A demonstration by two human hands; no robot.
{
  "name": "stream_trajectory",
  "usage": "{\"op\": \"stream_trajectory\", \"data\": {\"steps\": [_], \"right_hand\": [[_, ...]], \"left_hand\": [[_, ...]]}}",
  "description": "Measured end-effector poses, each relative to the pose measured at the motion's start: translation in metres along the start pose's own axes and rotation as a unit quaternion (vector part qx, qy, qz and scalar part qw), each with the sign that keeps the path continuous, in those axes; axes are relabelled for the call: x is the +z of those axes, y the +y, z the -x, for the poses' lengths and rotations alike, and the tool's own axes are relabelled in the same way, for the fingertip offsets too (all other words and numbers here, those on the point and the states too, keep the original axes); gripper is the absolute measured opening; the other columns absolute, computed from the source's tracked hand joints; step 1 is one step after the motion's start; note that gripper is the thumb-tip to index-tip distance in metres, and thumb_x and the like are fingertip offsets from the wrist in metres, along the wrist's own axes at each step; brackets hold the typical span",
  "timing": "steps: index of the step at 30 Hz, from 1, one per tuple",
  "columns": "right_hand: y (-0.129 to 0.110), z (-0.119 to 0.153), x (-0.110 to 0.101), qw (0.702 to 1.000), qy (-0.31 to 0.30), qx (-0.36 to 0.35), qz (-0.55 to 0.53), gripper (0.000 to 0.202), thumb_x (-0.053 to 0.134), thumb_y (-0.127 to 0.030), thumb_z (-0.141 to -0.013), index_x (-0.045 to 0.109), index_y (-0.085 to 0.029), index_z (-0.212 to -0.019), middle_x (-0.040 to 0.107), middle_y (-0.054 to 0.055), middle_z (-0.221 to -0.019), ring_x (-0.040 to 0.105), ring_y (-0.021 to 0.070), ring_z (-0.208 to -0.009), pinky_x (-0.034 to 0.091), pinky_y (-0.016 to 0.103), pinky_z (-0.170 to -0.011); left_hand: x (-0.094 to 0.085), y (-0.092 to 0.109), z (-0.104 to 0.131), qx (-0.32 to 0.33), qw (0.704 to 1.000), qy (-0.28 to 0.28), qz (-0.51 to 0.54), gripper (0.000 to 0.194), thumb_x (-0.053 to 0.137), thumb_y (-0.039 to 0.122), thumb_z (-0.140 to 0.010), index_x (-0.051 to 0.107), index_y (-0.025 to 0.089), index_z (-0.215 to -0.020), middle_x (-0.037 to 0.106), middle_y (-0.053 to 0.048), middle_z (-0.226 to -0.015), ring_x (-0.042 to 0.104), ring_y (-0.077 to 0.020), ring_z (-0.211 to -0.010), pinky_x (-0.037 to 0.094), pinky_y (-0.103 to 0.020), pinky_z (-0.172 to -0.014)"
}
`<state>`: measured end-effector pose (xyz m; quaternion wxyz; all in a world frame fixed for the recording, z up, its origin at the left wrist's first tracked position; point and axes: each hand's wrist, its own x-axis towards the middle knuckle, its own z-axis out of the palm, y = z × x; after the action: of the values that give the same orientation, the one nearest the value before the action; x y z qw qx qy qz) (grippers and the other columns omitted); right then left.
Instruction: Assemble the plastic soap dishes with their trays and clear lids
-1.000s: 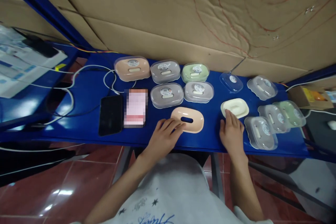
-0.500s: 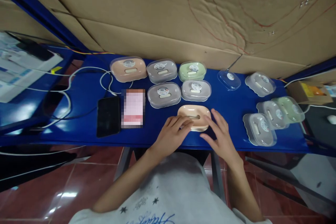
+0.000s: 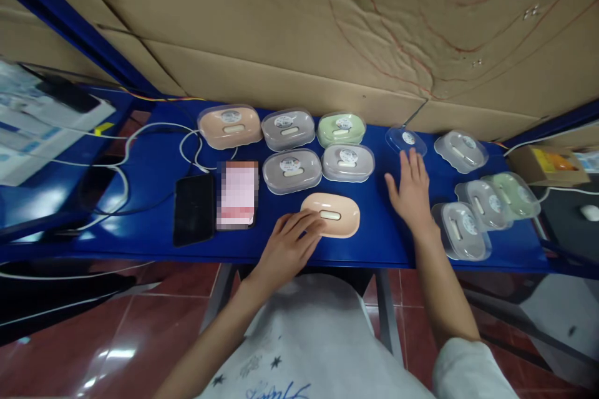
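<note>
In front of me on the blue table lies a lidless peach soap dish [image 3: 349,224], with a cream oblong piece [image 3: 330,215] in its centre slot. The fingers of my left hand [image 3: 292,240] are curled over its left rim and hide that end. Over to the right, my right hand [image 3: 412,190] is open with fingers stretched forward, holding nothing. Its fingertips reach the near edge of a clear lid [image 3: 406,140] bearing a round sticker; whether they touch it I cannot tell.
Lidded dishes in peach [image 3: 229,128], grey [image 3: 289,131] and green [image 3: 341,131] stand at the back. More lidded dishes [image 3: 463,230] sit at the right. A phone [image 3: 236,196], a black tablet-like device [image 3: 193,209] and white cables [image 3: 126,156] lie left. Cardboard [image 3: 262,31] lines the back.
My right hand has left the peach dish and moved right and forward to the clear lid. The peach dish has shifted left with my left hand, and its cream piece now shows in the slot.
</note>
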<state>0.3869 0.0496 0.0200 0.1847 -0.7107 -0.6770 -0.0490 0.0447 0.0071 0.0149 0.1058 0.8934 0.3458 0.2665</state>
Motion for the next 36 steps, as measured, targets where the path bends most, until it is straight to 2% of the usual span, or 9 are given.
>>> {"op": "stream_trajectory", "data": {"steps": [3,5,10,16,21,24,28,32,36], "right_hand": [[0.015,-0.028,0.015,0.994,-0.019,0.093,0.058,0.082,0.046,-0.056,-0.107,0.03,-0.004,-0.169,0.039,0.029,-0.17,0.031,0.0468,-0.16,0.027,0.074,-0.126],[0.017,-0.025,0.019,0.992,-0.018,0.104,0.074,0.081,0.051,-0.057,-0.105,0.038,-0.005,-0.166,0.051,0.029,-0.158,0.044,0.0481,-0.15,0.03,0.076,-0.122],[0.012,0.035,0.003,0.998,0.041,0.047,0.008,0.053,0.058,-0.052,-0.104,0.065,-0.018,-0.145,0.058,0.023,-0.143,0.055,0.0415,-0.138,0.045,0.068,-0.115],[-0.023,0.104,-0.016,0.99,0.063,0.034,-0.125,0.033,0.051,-0.035,-0.11,0.067,-0.026,-0.138,0.069,0.014,-0.134,0.064,0.0299,-0.133,0.053,0.055,-0.115],[-0.043,0.106,-0.008,0.996,-0.021,0.018,-0.082,0.062,0.064,-0.049,-0.104,0.049,-0.029,-0.161,0.04,0.017,-0.171,0.038,0.0406,-0.16,0.042,0.068,-0.123],[-0.037,0.093,-0.007,0.995,-0.017,0.022,-0.093,0.061,0.064,-0.049,-0.104,0.05,-0.028,-0.16,0.043,0.017,-0.17,0.04,0.0394,-0.159,0.042,0.067,-0.124],[-0.037,0.09,-0.015,0.974,-0.04,0.012,-0.222,0.055,0.066,-0.042,-0.104,0.053,-0.031,-0.156,0.049,0.012,-0.167,0.041,0.0338,-0.159,0.039,0.063,-0.129],[-0.061,0.104,-0.021,0.92,-0.139,-0.086,-0.355,0.065,0.066,-0.035,-0.103,0.042,-0.033,-0.163,0.046,0.01,-0.17,0.039,0.0326,-0.161,0.041,0.061,-0.128],[-0.08,0.11,-0.02,0.91,-0.155,-0.197,-0.329,0.065,0.063,-0.027,-0.102,0.042,-0.032,-0.164,0.038,0.008,-0.175,0.021,0.0363,-0.167,0.036,0.069,-0.129]], "left_hand": [[-0.006,-0.003,0.01,-0.013,1.0,0.012,0.014,0.026,0.064,0.015,-0.105,0.067,0.021,-0.13,0.071,-0.011,-0.139,0.063,-0.0279,-0.136,0.052,-0.047,-0.109],[-0.01,-0.004,0.016,-0.026,0.999,0.021,0.024,0.025,0.067,0.015,-0.103,0.068,0.024,-0.126,0.063,-0.013,-0.148,0.057,-0.0312,-0.144,0.052,-0.051,-0.113],[-0.01,-0.008,0.019,-0.032,0.995,0.02,0.093,0.023,0.071,0.015,-0.1,0.069,0.023,-0.121,0.048,-0.014,-0.16,0.043,-0.0345,-0.156,0.05,-0.056,-0.122],[-0.006,-0.009,0.004,-0.018,0.992,-0.036,0.119,0.062,0.072,0.028,-0.103,0.047,0.028,-0.159,0.052,-0.016,-0.159,0.051,-0.0329,-0.149,0.051,-0.056,-0.122],[-0.005,-0.009,-0.006,-0.015,0.99,-0.073,0.12,0.074,0.076,0.031,-0.1,0.04,0.034,-0.165,0.053,-0.012,-0.162,0.053,-0.0342,-0.147,0.049,-0.059,-0.122],[-0.007,-0.009,-0.004,-0.03,0.989,-0.076,0.123,0.076,0.078,0.03,-0.099,0.039,0.034,-0.165,0.054,-0.011,-0.16,0.053,-0.0331,-0.147,0.049,-0.057,-0.123],[-0.008,-0.011,0.009,-0.079,0.979,-0.073,0.173,0.083,0.076,0.028,-0.1,0.029,0.039,-0.169,0.047,-0.011,-0.165,0.05,-0.0316,-0.152,0.049,-0.054,-0.124],[-0.005,-0.016,0.019,-0.121,0.964,-0.067,0.227,0.092,0.074,0.035,-0.102,0.016,0.044,-0.172,0.032,-0.011,-0.176,0.039,-0.0336,-0.161,0.046,-0.056,-0.127],[-0.005,-0.021,0.019,-0.112,0.957,-0.085,0.253,0.091,0.072,0.039,-0.103,0.013,0.046,-0.172,0.027,-0.009,-0.179,0.033,-0.0333,-0.164,0.041,-0.057,-0.13]]}}
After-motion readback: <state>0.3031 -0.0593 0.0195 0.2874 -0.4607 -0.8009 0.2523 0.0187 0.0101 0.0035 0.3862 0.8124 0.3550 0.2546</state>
